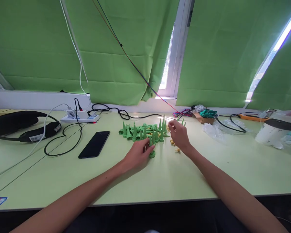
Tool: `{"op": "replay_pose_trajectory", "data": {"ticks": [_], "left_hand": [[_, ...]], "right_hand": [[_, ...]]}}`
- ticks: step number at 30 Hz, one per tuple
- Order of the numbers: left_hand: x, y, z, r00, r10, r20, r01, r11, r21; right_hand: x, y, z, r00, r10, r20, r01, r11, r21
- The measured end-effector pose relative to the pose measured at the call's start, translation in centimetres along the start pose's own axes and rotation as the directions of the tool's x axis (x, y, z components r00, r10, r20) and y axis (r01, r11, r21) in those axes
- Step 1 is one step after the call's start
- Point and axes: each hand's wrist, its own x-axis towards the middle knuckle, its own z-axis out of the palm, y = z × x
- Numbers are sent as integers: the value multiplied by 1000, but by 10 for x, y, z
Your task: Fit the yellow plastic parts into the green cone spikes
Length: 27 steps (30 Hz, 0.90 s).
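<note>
My left hand (139, 152) is closed around a green plastic cone (152, 154), its base on the table and its pointed tip up. Just beyond that hand is a heap of similar green cones (134, 132), several standing upright and others lying on their sides. On the right side of the heap, my right hand (179, 134) has thumb and fingers pinched together; whatever is between them is too small or hidden to name. Small yellow plastic pieces (177, 150) lie scattered under and beside the right hand.
Left of the heap lies a black phone (94, 144). Farther left are a power strip (80, 117), looping cables and a black padded band (14, 124). A small cardboard box (203, 119), crumpled clear plastic (213, 131) and a white cup (274, 132) with a dark lid stand to the right.
</note>
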Motion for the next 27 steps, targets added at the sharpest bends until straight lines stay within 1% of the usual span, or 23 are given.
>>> {"op": "replay_pose_trajectory", "data": {"ticks": [2, 4, 7, 10, 12, 15, 16, 18, 20, 22, 24, 27], "left_hand": [[0, -1, 0, 1000, 7, -16, -6, 1000, 20], [1, -3, 0, 999, 19, -33, -17, 999, 43], [3, -6, 1, 998, 33, -57, -29, 997, 70], [4, -9, 1, 997, 54, -51, -51, 997, 63], [5, -10, 0, 995, 64, -72, -62, 998, 23], [3, -9, -2, 978, 84, -192, -98, 993, -63], [3, -8, -3, 967, 101, -235, -123, 989, -83], [2, -7, -5, 944, 167, -284, -196, 978, -76], [1, -6, -5, 920, 268, -284, -282, 959, -8], [2, -6, -5, 900, 352, -255, -347, 935, 66], [2, -6, -4, 891, 394, -223, -382, 919, 100], [2, -6, -3, 887, 416, -202, -400, 909, 114]], "right_hand": [[-6, -14, 1, 1000, -22, 0, 22, 989, 145], [-12, -26, 4, 998, -64, 25, 55, 967, 250], [-20, -39, 10, 991, -113, 65, 83, 933, 351], [-25, -44, 14, 987, -134, 89, 86, 907, 412], [-26, -46, 14, 988, -124, 89, 74, 898, 434], [-26, -49, 10, 993, -97, 64, 57, 886, 461], [-26, -51, 9, 995, -90, 50, 56, 881, 470], [-26, -55, 6, 996, -87, 24, 64, 873, 484], [-27, -58, 4, 995, -104, 1, 90, 869, 486], [-28, -60, 3, 991, -132, -14, 122, 869, 480], [-30, -61, 4, 987, -159, -19, 149, 872, 467], [-31, -62, 5, 980, -196, -24, 187, 880, 437]]}}
